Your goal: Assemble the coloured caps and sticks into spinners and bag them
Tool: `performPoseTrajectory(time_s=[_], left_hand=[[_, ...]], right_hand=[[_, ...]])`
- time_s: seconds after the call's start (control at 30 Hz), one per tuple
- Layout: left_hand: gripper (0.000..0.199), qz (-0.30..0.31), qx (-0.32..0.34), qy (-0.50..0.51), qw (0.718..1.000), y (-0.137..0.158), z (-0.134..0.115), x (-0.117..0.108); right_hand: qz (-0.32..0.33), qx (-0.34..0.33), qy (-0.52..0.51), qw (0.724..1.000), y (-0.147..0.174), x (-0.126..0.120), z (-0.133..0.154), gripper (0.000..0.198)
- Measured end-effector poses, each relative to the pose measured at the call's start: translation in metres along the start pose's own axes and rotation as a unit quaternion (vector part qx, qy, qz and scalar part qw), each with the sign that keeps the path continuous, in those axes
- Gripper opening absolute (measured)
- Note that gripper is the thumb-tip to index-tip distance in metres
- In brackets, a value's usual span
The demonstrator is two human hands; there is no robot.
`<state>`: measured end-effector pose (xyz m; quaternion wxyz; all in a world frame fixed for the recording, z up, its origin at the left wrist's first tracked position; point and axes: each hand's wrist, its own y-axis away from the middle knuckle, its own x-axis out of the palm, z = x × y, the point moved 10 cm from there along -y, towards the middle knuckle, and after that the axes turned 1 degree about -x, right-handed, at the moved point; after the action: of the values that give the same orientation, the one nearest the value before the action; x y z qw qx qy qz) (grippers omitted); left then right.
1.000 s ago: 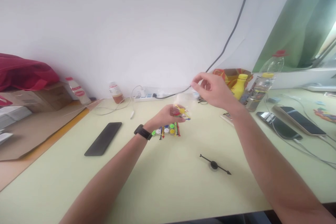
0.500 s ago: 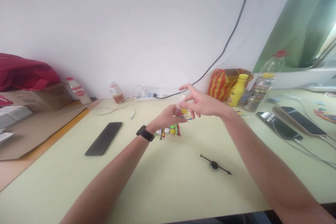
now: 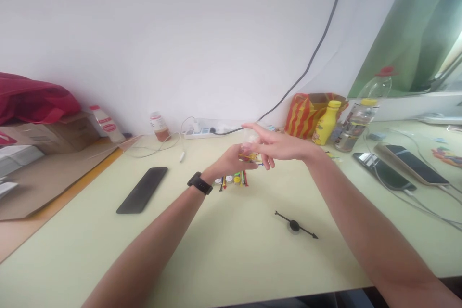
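My left hand (image 3: 233, 160), with a black watch (image 3: 199, 183) on its wrist, is closed round a clear plastic container or bag (image 3: 250, 140) with small red, yellow and blue pieces in or against it. Just over it is my right hand (image 3: 276, 146), its index finger stretched out and its thumb apart, touching or close to the clear thing; I cannot tell which. Below the left hand lies a row of small coloured arrow spinners (image 3: 231, 180), partly hidden by that hand. A single black arrow spinner (image 3: 294, 225) on a clear round base rests nearer me on the table.
A black phone (image 3: 142, 190) lies at left. Bottles, a striped bag (image 3: 301, 115) and a power strip (image 3: 198, 133) stand along the wall. Two more phones with cables (image 3: 384, 172) are at right. A cardboard box (image 3: 61, 134) sits far left.
My right hand has dipped slightly, its index finger lowering and moving left over the clear thing. The left hand stays almost where it was.
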<state>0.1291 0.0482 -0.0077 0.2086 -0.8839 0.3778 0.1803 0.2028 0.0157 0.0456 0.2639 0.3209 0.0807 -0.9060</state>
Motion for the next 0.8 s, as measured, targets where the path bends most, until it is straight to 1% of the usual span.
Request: performPoseTrajectory(time_s=[0.03, 0.07, 0.1, 0.17, 0.23, 0.27, 0.3, 0.33, 0.37, 0.4, 0.43, 0.5, 0.53, 0.63, 0.67, 0.73, 0.8], left_hand=[[0.029, -0.001, -0.004, -0.002, 1.0, 0.0, 0.002, -0.001], [0.031, -0.005, -0.011, -0.005, 1.0, 0.0, 0.004, -0.002], [0.034, -0.014, -0.02, -0.007, 1.0, 0.001, 0.006, -0.005], [0.044, -0.04, -0.049, -0.009, 0.998, 0.002, 0.013, -0.013], [0.05, -0.061, -0.08, -0.004, 0.995, 0.004, 0.021, -0.019], [0.052, -0.065, -0.09, 0.002, 0.994, 0.005, 0.025, -0.021], [0.053, -0.068, -0.096, 0.009, 0.993, 0.006, 0.027, -0.023], [0.054, -0.07, -0.099, 0.017, 0.992, 0.006, 0.029, -0.025], [0.056, -0.073, -0.099, 0.024, 0.992, 0.006, 0.031, -0.026], [0.058, -0.077, -0.098, 0.029, 0.992, 0.006, 0.032, -0.028], [0.059, -0.08, -0.095, 0.032, 0.992, 0.006, 0.032, -0.03], [0.061, -0.079, -0.089, 0.036, 0.992, 0.006, 0.031, -0.032], [0.061, -0.074, -0.085, 0.037, 0.993, 0.005, 0.03, -0.032], [0.06, -0.058, -0.084, 0.025, 0.994, 0.004, 0.029, -0.031], [0.06, -0.054, -0.087, 0.015, 0.995, 0.004, 0.029, -0.031], [0.059, -0.045, -0.095, -0.006, 0.994, 0.004, 0.03, -0.029], [0.059, -0.036, -0.098, -0.017, 0.994, 0.004, 0.031, -0.025]], right_hand=[[0.0, -0.002, 0.003, 1.0, 0.001, 0.0, 0.0, 0.084], [-0.013, -0.008, 0.005, 1.0, 0.002, -0.004, 0.001, 0.085], [-0.039, -0.017, 0.009, 0.999, 0.004, -0.01, 0.003, 0.084], [-0.12, -0.041, 0.026, 0.992, 0.011, -0.03, 0.012, 0.08], [-0.2, -0.065, 0.058, 0.976, 0.024, -0.05, 0.023, 0.07], [-0.227, -0.073, 0.08, 0.968, 0.031, -0.057, 0.027, 0.062], [-0.239, -0.076, 0.105, 0.962, 0.038, -0.06, 0.031, 0.051], [-0.23, -0.073, 0.133, 0.961, 0.043, -0.059, 0.032, 0.039], [-0.198, -0.061, 0.162, 0.965, 0.047, -0.051, 0.029, 0.031], [-0.143, -0.043, 0.19, 0.97, 0.05, -0.038, 0.021, 0.028], [-0.072, -0.017, 0.213, 0.974, 0.055, -0.02, 0.009, 0.028], [0.063, 0.045, 0.253, 0.964, 0.071, 0.02, -0.024, 0.027], [0.096, 0.069, 0.268, 0.956, 0.08, 0.035, -0.039, 0.025], [0.149, 0.098, 0.253, 0.951, 0.103, 0.073, -0.07, 0.011], [0.149, 0.105, 0.242, 0.953, 0.109, 0.079, -0.077, 0.008], [0.122, 0.102, 0.215, 0.964, 0.115, 0.081, -0.08, 0.006], [0.091, 0.083, 0.183, 0.975, 0.114, 0.072, -0.071, 0.007]])
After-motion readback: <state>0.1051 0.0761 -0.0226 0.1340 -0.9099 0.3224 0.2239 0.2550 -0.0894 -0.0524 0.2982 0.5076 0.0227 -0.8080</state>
